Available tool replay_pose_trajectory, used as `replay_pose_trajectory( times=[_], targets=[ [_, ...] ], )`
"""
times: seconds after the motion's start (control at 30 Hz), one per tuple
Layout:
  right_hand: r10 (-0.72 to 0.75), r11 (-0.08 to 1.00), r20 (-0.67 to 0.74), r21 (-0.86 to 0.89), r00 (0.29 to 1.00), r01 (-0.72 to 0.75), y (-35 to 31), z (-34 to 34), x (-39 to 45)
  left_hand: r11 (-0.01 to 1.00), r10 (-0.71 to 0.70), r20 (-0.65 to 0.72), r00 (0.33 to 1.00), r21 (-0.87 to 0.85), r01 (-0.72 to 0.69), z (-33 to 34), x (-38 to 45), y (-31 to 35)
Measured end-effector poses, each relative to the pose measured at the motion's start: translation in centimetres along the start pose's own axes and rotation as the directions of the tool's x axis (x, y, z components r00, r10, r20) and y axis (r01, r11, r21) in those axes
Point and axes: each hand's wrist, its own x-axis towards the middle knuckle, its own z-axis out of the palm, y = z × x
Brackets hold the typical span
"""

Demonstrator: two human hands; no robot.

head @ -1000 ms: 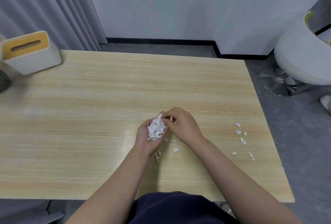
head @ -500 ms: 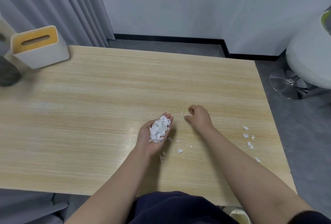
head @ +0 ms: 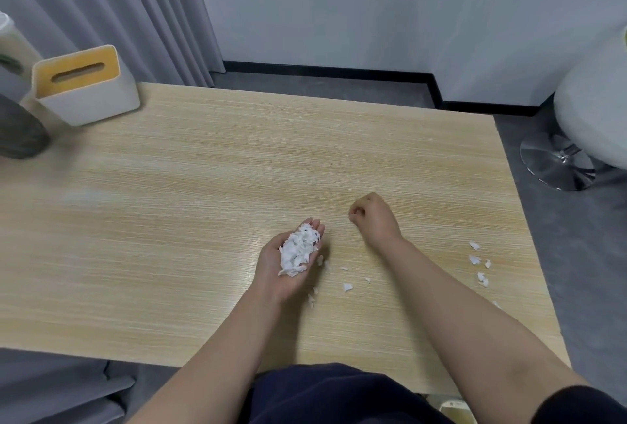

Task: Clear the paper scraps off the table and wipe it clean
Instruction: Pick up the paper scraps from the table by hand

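At frame centre, the left hand [head: 288,265] cups a paper pile [head: 299,250], fingers loosely open; the right hand [head: 373,216] has its fingers curled, whether pinching a scrap I cannot tell.

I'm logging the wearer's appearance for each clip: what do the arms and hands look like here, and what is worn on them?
Both arms are bare from wrist to past the elbow. The left hand and right hand carry no gloves, rings, watch or bands that I can see. The only clothing on an arm is a dark sleeve edge at the right upper arm, bottom right corner. Dark navy fabric covers the lap below.
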Motion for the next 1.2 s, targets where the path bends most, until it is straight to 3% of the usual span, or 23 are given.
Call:
replay_pose_trajectory(
  times=[0.13, 0.27, 0.43, 0.57, 0.73, 0.9, 1.07, 1.2],
  targets=[
    [-0.097, 0.988, 0.026, -0.115, 0.995, 0.099, 0.4, 0.7, 0.5, 0.995, -0.015, 0.011, 1.0, -0.099, 0.016, 0.1, -0.4, 0.6],
    [-0.161, 0.967, 0.099, -0.185, 0.982, 0.178, 0.3, 0.5, 0.3, 0.955, -0.166, 0.065, 0.984, -0.237, 0.177, -0.8, 0.4, 0.8],
    [-0.139, 0.945, 0.154, -0.274, 0.978, 0.177, 0.0, 0.3, 0.3, 0.961, -0.152, 0.073, 0.986, -0.22, 0.165, -1.5, 0.8, 0.8],
    [-0.051, 0.98, 0.092, -0.189, 0.994, 0.068, 0.5, 0.3, -0.2, 0.932, -0.122, 0.249, 0.961, -0.303, 0.197, -2.4, 1.2, 0.8],
    [0.068, 0.994, -0.091, 0.087, 0.994, -0.06, 0.8, -1.2, -1.2, 0.939, -0.132, 0.274, 0.953, -0.273, 0.208, -3.3, 2.2, 0.5],
    [0.094, 0.968, -0.195, 0.247, 0.976, -0.043, -0.9, -3.2, -3.1, 0.932, -0.15, 0.275, 0.95, -0.28, 0.228, -3.0, 2.0, 0.4],
    [-0.119, 0.943, -0.076, 0.303, 0.99, 0.137, -6.2, -4.1, -6.3, 0.919, -0.174, 0.175, 0.969, -0.326, 0.224, -2.0, 1.3, 0.4],
    [-0.375, 0.906, 0.068, 0.24, 0.924, 0.35, -9.7, -2.9, -9.0, 0.935, -0.187, 0.086, 0.979, -0.289, 0.204, -1.8, 1.5, 0.1]
  ],
)
